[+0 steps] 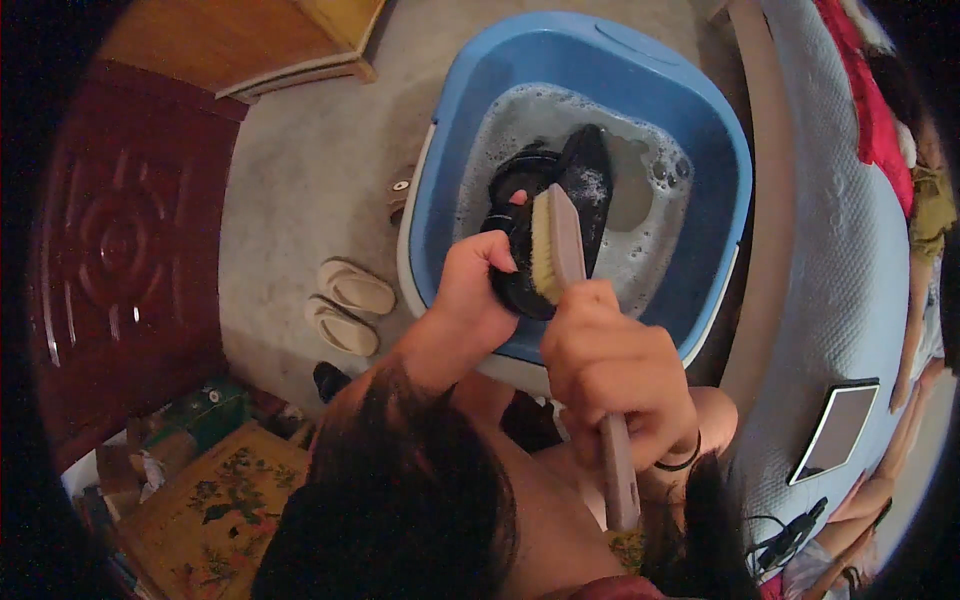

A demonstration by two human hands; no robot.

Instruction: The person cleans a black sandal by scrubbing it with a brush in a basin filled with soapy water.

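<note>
My left hand (472,295) grips a wet black shoe (515,285), its thumb on the near side and a fingertip showing through at the opening. In my right hand (625,375) is the long handle of a scrub brush (567,235). The brush's pale bristles press against the shoe's side. Just beyond it, a long black piece with suds on it (588,175) shows; whether it belongs to the same shoe or another I cannot tell. Both hands work over a blue basin (470,65) holding cloudy, soapy water (635,255).
Beige slippers (358,288) stand on the concrete floor left of the basin. A bed with a light-blue cover (820,290) runs along the right, bearing a tablet (836,432) and a black cable (790,535). A dark red door (130,250) and wooden cabinet (240,40) are at left.
</note>
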